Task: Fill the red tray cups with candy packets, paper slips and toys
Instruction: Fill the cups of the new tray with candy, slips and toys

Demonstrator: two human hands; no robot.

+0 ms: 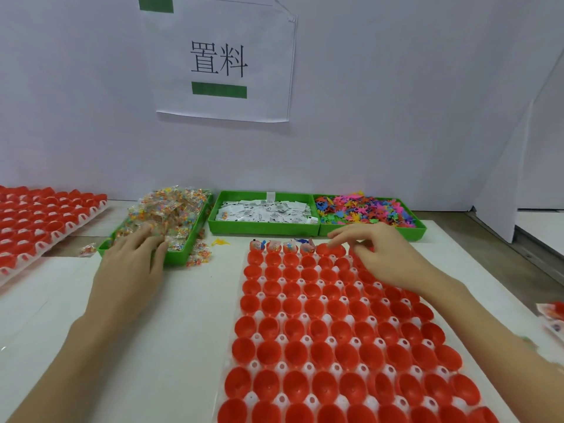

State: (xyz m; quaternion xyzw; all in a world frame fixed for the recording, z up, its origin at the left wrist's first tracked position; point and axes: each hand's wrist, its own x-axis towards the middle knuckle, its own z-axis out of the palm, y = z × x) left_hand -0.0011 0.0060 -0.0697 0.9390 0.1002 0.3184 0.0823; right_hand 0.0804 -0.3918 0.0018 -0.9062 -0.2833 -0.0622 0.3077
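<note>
The left hand [134,254] lies with straight fingers on the candy packets [171,209] at ten o'clock. The right hand [378,254], fingers loosely curled and seemingly holding nothing, hovers at twelve o'clock over the red tray [335,331], whose four far-left cups [282,247] are filled.

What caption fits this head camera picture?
Left hand reaches into the candy packets; right hand hovers over the red tray cups.
</note>
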